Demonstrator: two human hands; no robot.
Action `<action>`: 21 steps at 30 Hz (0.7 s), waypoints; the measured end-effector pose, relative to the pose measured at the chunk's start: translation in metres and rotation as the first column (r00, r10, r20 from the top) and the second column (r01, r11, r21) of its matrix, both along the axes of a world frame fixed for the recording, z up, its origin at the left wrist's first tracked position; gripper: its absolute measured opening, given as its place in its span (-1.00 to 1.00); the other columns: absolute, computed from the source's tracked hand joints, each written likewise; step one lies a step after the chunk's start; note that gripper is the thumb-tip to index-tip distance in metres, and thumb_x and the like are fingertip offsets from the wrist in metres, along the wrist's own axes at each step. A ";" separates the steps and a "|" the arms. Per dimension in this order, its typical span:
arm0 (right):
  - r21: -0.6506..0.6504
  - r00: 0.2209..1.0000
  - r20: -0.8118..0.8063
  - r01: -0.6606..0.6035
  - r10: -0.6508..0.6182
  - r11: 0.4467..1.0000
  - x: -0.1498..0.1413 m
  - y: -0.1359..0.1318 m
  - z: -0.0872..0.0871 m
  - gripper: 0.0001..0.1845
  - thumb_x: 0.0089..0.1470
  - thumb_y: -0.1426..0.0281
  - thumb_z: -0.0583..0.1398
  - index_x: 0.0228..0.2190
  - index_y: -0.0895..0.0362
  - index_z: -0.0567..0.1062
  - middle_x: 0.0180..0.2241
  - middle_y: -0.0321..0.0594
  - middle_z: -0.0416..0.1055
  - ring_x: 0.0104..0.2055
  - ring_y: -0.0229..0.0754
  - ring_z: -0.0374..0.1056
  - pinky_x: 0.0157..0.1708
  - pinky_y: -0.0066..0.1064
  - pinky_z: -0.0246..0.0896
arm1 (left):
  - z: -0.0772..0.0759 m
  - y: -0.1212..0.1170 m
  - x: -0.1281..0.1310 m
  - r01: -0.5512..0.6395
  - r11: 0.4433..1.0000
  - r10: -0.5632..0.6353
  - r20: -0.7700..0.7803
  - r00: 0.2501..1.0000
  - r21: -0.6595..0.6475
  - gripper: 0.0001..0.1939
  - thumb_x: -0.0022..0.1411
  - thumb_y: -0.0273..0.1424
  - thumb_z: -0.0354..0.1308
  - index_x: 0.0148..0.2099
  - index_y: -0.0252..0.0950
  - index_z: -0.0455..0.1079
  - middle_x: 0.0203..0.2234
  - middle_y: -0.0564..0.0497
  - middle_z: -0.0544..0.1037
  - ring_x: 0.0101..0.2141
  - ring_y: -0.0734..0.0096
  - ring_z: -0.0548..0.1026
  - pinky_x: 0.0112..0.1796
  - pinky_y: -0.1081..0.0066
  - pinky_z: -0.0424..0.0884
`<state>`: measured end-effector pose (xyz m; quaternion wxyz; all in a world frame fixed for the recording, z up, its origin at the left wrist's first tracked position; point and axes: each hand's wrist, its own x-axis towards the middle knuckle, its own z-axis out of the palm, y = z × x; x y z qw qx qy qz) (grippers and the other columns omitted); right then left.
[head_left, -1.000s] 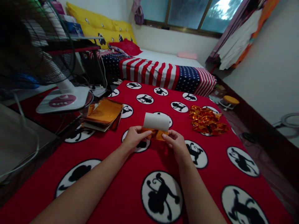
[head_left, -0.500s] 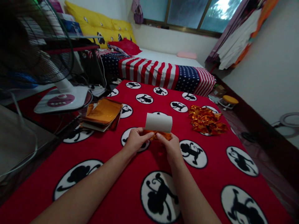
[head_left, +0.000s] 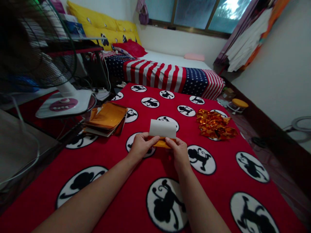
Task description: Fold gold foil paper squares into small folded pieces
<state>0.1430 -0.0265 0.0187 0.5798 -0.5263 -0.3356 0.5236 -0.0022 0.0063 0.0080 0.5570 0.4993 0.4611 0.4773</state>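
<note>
Between my two hands is a sheet of foil paper (head_left: pixel 162 128), white on the face turned to me, with its near edge folded over to show shiny orange-gold. My left hand (head_left: pixel 141 145) grips the left end of the fold, thumb on top. At the right end, my right hand (head_left: pixel 179 149) pinches the same fold with its thumb over it. The fingers under the paper are hidden. To the left lies a stack of orange foil sheets (head_left: pixel 107 117). Several folded shiny orange foil pieces (head_left: pixel 215 124) sit in a pile on the right.
A red cloth with monkey prints (head_left: pixel 116 194) covers the surface under my hands. An electric fan (head_left: pixel 64 100) stands at the left. Beyond the far edge is a bed with a striped, starred cover (head_left: pixel 155 72). A small stool (head_left: pixel 239 103) stands on the floor at right.
The white part has gone from curled to flatter and has shifted slightly left. The folded orange strip looks smoother and flatter. My right thumb has moved a little right, away from the left thumb.
</note>
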 end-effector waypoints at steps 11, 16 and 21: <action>-0.053 0.995 -0.087 0.043 -0.047 0.998 0.011 0.003 0.003 -0.50 -0.16 -0.05 0.28 -0.50 0.16 0.45 -0.58 -0.25 0.45 -0.68 -0.38 0.22 -0.73 -0.57 0.12 | -0.003 0.011 -0.010 -0.240 0.971 0.239 0.120 0.963 -0.011 -0.59 -0.12 -0.15 0.39 -0.35 -0.41 0.51 -0.53 0.01 0.57 -0.60 0.53 0.40 -0.60 0.56 0.27; -0.030 0.991 0.087 -0.096 0.098 0.995 -0.020 -0.005 0.006 -0.57 -0.22 0.08 0.37 -0.58 0.18 0.41 -0.71 -0.35 0.33 -0.75 -0.42 0.10 -0.76 -0.56 -0.05 | 0.000 0.004 -0.001 -0.194 0.980 0.190 0.092 0.978 0.043 -0.61 -0.07 -0.16 0.35 -0.32 -0.40 0.52 -0.52 0.02 0.57 -0.57 0.51 0.41 -0.56 0.54 0.29; 0.003 0.997 0.055 -0.056 0.055 0.998 -0.037 -0.009 0.004 -0.60 -0.15 0.10 0.34 -0.61 0.17 0.40 -0.76 -0.44 0.18 -0.76 -0.43 -0.04 -0.77 -0.52 -0.19 | 0.004 -0.002 0.006 -0.188 0.976 0.189 0.000 0.982 0.105 -0.68 -0.09 -0.19 0.37 -0.47 -0.38 0.48 -0.71 0.12 0.43 -0.66 0.57 0.31 -0.62 0.56 0.19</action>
